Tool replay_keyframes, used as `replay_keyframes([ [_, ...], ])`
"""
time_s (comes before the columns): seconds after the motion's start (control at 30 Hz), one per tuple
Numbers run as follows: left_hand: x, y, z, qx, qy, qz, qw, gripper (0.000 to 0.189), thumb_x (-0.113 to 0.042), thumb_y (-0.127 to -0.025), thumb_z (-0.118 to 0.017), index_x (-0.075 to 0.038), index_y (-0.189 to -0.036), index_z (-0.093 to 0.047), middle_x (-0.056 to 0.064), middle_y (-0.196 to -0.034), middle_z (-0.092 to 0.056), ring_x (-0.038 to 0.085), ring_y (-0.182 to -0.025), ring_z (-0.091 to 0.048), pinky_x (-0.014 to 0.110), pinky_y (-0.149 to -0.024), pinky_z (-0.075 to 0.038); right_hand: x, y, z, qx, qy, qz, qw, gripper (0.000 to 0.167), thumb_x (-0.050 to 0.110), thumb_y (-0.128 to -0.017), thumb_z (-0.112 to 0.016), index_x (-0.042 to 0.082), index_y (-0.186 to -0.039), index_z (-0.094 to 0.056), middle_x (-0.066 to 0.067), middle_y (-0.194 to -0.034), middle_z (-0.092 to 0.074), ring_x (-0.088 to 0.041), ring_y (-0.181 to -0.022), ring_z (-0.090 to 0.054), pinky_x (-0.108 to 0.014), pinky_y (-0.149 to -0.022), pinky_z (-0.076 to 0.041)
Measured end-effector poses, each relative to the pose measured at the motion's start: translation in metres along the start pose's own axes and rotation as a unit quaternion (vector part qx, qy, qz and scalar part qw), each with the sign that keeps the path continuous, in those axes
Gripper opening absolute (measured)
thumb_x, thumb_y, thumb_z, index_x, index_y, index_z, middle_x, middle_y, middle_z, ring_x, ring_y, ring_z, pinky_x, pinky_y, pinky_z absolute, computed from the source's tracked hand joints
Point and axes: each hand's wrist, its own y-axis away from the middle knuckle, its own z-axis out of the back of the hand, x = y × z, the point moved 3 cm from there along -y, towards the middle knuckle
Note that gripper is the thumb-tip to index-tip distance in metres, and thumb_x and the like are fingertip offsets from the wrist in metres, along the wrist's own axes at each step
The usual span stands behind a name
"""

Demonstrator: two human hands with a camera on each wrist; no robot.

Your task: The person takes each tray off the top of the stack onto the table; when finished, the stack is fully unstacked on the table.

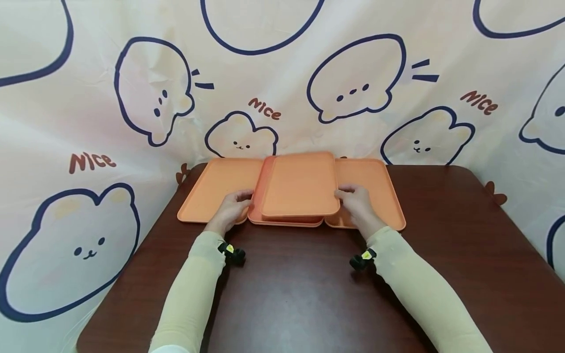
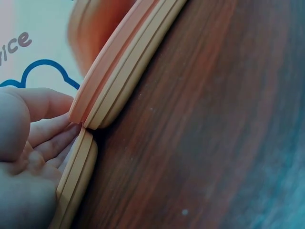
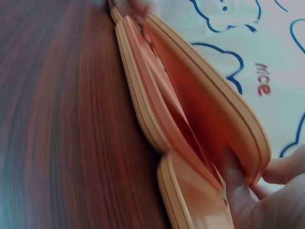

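My right hand (image 1: 358,203) pinches the right edge of an orange tray (image 1: 302,186), with the thumb on its underside in the right wrist view. This tray is raised and tilted over a stack in the middle. A pinkish-orange tray (image 1: 264,181) tops that stack, above a lighter orange one (image 2: 112,105) in the left wrist view. At the stack's left side is my left hand (image 1: 231,208); its extended fingers (image 2: 50,102) touch the rims near the corner. The raised tray stands apart from the left fingertips.
One orange tray (image 1: 227,184) lies flat at the left of the stack, partly under my left hand. Another orange tray (image 1: 375,186) lies at the right, beneath my right hand. All rest on a dark brown table (image 1: 300,294) against a printed cloth backdrop (image 1: 282,73).
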Motion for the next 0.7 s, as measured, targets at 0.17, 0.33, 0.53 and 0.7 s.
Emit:
replay_keyframes([
  [0.17, 0.003, 0.003, 0.002, 0.016, -0.013, -0.005, 0.9998, 0.055, -0.006, -0.109, -0.057, -0.003, -0.163, -0.045, 0.018, -0.170, -0.044, 0.031, -0.159, -0.038, 0.048, -0.132, -0.033, -0.006, 0.001, 0.032, -0.019, 0.023, 0.006, 0.9995, 0.044, 0.015, -0.108, -0.061, 0.001, -0.150, -0.059, -0.015, -0.149, -0.055, -0.016, -0.110, -0.059, -0.019, -0.080, -0.052],
  [0.33, 0.008, 0.004, 0.005, 0.022, -0.007, -0.009, 0.9997, 0.057, -0.005, -0.108, -0.057, -0.002, -0.164, -0.043, 0.019, -0.171, -0.041, 0.032, -0.160, -0.037, 0.049, -0.130, -0.035, -0.010, 0.001, 0.068, -0.063, 0.020, 0.000, 0.9978, 0.044, 0.013, -0.108, -0.061, 0.000, -0.150, -0.060, -0.015, -0.150, -0.056, -0.009, -0.103, -0.061, -0.014, -0.076, -0.053],
  [0.53, 0.010, 0.006, 0.007, 0.021, -0.011, -0.017, 0.9996, 0.058, -0.004, -0.108, -0.057, 0.002, -0.164, -0.041, 0.023, -0.171, -0.039, 0.036, -0.161, -0.034, 0.050, -0.131, -0.032, -0.011, 0.001, 0.118, -0.099, -0.003, -0.030, 0.9947, 0.048, 0.016, -0.110, -0.058, 0.003, -0.155, -0.056, -0.015, -0.157, -0.053, -0.012, -0.117, -0.064, -0.016, -0.078, -0.057],
  [0.7, 0.008, 0.007, 0.008, 0.021, -0.011, -0.018, 0.9996, 0.059, -0.004, -0.108, -0.056, 0.002, -0.164, -0.040, 0.023, -0.171, -0.039, 0.036, -0.161, -0.035, 0.051, -0.132, -0.032, -0.016, 0.002, 0.164, -0.128, -0.018, -0.048, 0.9905, 0.049, 0.021, -0.111, -0.057, 0.006, -0.157, -0.055, -0.003, -0.134, -0.062, -0.005, -0.099, -0.063, -0.016, -0.072, -0.059],
])
